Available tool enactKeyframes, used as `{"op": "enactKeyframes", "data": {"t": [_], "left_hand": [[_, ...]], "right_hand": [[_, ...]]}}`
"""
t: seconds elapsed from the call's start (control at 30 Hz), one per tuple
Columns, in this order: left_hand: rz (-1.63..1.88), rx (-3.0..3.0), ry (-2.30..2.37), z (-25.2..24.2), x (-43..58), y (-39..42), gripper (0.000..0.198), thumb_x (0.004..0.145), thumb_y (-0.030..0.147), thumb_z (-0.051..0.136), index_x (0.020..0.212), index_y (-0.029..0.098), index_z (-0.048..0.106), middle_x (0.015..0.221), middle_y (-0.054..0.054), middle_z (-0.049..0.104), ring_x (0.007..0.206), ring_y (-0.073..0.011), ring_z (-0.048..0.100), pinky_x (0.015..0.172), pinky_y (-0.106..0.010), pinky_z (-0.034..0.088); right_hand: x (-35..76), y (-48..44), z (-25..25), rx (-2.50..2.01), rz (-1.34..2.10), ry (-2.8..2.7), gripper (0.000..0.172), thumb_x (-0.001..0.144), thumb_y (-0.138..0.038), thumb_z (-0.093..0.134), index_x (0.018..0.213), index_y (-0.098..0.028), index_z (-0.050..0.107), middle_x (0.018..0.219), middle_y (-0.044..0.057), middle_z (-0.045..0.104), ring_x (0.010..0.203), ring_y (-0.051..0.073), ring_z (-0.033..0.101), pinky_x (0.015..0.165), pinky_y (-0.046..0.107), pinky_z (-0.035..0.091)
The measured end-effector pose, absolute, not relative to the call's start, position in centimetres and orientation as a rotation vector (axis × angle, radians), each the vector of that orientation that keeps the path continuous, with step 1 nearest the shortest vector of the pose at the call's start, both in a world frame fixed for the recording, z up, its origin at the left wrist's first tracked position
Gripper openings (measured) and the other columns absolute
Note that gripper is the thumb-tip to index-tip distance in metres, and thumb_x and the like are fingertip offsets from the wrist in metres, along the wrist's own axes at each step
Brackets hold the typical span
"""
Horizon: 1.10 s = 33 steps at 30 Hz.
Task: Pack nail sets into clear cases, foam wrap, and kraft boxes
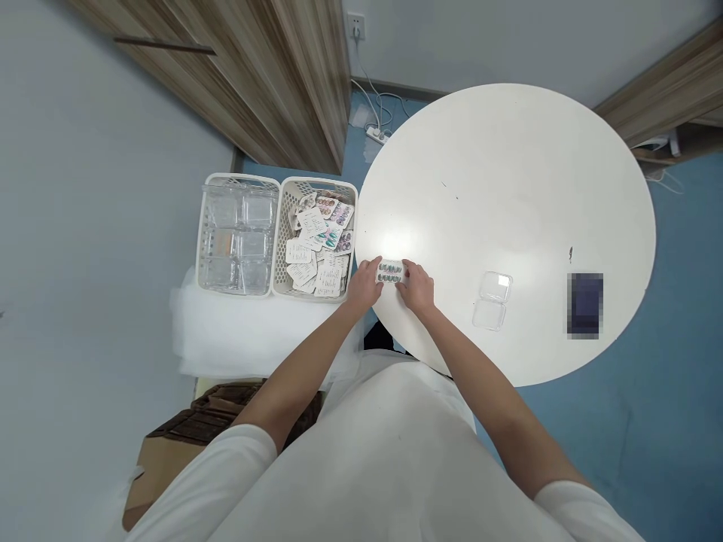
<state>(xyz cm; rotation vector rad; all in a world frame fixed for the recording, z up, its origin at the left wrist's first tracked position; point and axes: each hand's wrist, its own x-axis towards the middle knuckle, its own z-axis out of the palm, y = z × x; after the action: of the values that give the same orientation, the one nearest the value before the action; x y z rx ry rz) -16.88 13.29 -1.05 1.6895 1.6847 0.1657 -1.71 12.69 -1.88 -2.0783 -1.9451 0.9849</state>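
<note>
Head view: L hand (366, 286) & R hand (418, 289) each pinch one end of the small pack (389, 272), fingers part-closed, prob. to keep it steady at the counter's (536, 173) L edge. Open clear box (489, 315) lies apart, to the R, maybe for elbow room.

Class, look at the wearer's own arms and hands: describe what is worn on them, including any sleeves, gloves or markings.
The left hand and right hand are ungloved, and both forearms are uncovered. The left sleeve and right sleeve are short, plain and white. No watch or bracelet shows at either wrist; rings are too small to judge.
</note>
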Motion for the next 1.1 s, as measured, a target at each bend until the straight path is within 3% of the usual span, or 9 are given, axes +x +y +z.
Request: {"op": "enactKeyframes", "data": {"t": [0.5,0.67,0.93,1.1], "left_hand": [[0.359,1.699,1.42,-0.2,-17.1,11.3,0.07,0.068,0.015,0.058,0.132,0.02,0.03,0.098,-0.004,0.05,0.077,-0.0142,0.05,0.073,-0.028,0.045],[0.441,1.765,1.321,0.5,-16.4,10.2,0.066,0.07,0.016,0.057,0.13,0.022,0.033,0.095,-0.003,0.05,0.073,-0.0125,0.049,0.072,-0.028,0.045],[0.482,1.88,1.082,1.2,-12.7,8.6,0.073,0.069,0.017,0.058,0.133,0.025,0.024,0.099,-0.003,0.05,0.073,-0.0122,0.049,0.072,-0.03,0.045],[0.466,1.9,1.033,1.3,-9.8,7.0,0.064,0.07,0.016,0.059,0.128,0.024,0.033,0.097,-0.003,0.05,0.073,-0.0125,0.05,0.073,-0.031,0.046]], "right_hand": [[0.3,9.7,-1.1,-1.82,1.097,-1.786,0.058,0.072,-0.016,0.05,0.128,-0.019,0.032,0.108,0.007,0.053,0.096,0.02,0.051,0.084,0.037,0.043],[2.2,7.5,0.5,-1.732,1.044,-1.843,0.064,0.074,-0.019,0.05,0.133,-0.022,0.023,0.108,0.007,0.051,0.098,0.021,0.051,0.086,0.04,0.043],[6.5,3.5,2.4,-1.766,0.973,-1.759,0.061,0.076,-0.02,0.049,0.132,-0.027,0.025,0.104,0.005,0.051,0.093,0.019,0.052,0.083,0.04,0.045],[9.3,1.1,2.2,-1.809,0.996,-1.68,0.06,0.075,-0.021,0.051,0.131,-0.026,0.028,0.103,0.004,0.052,0.09,0.018,0.053,0.082,0.038,0.046]]}}
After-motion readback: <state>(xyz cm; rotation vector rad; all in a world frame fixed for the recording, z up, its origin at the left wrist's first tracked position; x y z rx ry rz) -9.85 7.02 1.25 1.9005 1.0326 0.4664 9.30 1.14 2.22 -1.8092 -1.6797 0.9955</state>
